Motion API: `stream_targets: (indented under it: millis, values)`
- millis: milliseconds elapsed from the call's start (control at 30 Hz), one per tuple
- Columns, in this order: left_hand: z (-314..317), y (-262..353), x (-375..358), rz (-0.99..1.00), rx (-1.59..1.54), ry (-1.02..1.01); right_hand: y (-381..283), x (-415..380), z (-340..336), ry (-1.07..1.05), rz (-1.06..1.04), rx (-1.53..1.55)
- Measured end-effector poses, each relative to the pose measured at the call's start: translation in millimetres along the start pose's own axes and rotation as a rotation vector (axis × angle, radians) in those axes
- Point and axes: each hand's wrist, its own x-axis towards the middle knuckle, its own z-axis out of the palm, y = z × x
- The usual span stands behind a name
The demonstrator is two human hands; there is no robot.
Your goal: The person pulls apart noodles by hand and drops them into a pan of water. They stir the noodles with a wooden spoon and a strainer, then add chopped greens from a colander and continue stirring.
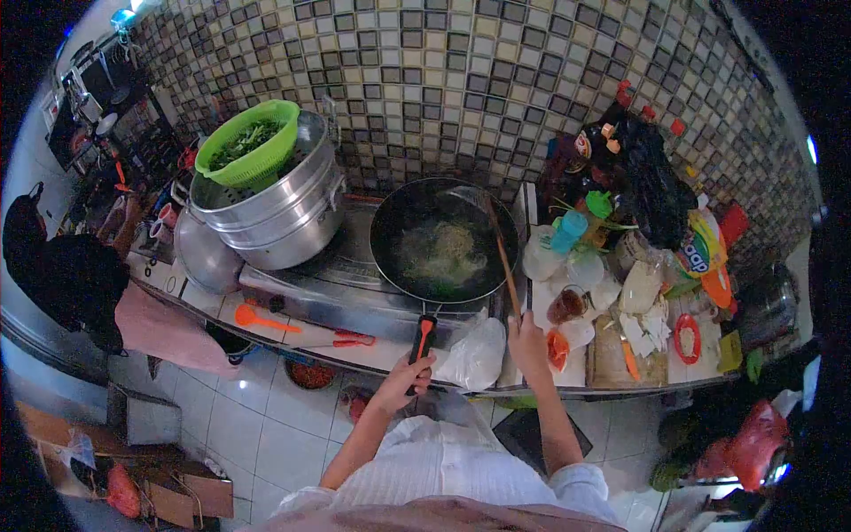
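Observation:
A black wok (417, 208) stands on the stove, with pale, bubbling food (448, 250) in its middle. My left hand (405, 383) is closed around the wok's black and red handle (425, 341), in front of the pan. To the right, my right hand (528, 348) grips the wooden handle of a long spatula (504, 257). The spatula's flat head rests near the wok's back right rim, apart from the food. A clear plastic bag (476, 356) lies on the counter between my hands.
At left, a large steamer pot (277, 222) holds a green basket (253, 142) of leaves. An orange spoon (266, 320) lies at the counter's front. At right are a cutting board (612, 368), an orange knife (630, 362) and bottles. Another person (66, 284) is at far left.

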Motion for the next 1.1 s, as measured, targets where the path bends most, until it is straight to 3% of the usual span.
stream_targets:
  millis: [100, 267, 367, 567, 667, 733, 900, 1000, 1100]
  values:
    - [-2, -1, 2, 0.013, -0.017, -0.016, 2, -2, 3, -0.077, -0.042, 0.003]
    - [1, 3, -2, -0.012, 0.005, -0.016, -26, -29, -50, -0.113, -0.05, 0.073]
    - [0, 1, 0, 0.002, -0.017, -0.045, -22, -34, -45, -0.126, 0.03, -0.008]
    - [6, 4, -7, 0.026, -0.008, 0.0, -9, -26, -29, -0.165, -0.009, -0.147]
    - [5, 4, -10, 0.112, 0.044, -0.07, -20, -30, -19, -0.141, -0.007, -0.148]
    - [2, 3, -3, 0.021, -0.002, -0.029, -25, -42, -13, -0.157, -0.05, -0.165]
    - [-3, -2, -1, 0.016, -0.025, -0.057, -16, -32, -7, -0.191, -0.09, -0.129]
    - [-1, 0, 0, 0.032, -0.018, -0.041, -34, -47, -7, -0.151, -0.08, -0.064]
    - [-4, -2, 0, 0.023, -0.039, -0.04, -51, -58, -23, -0.256, 0.023, -0.101]
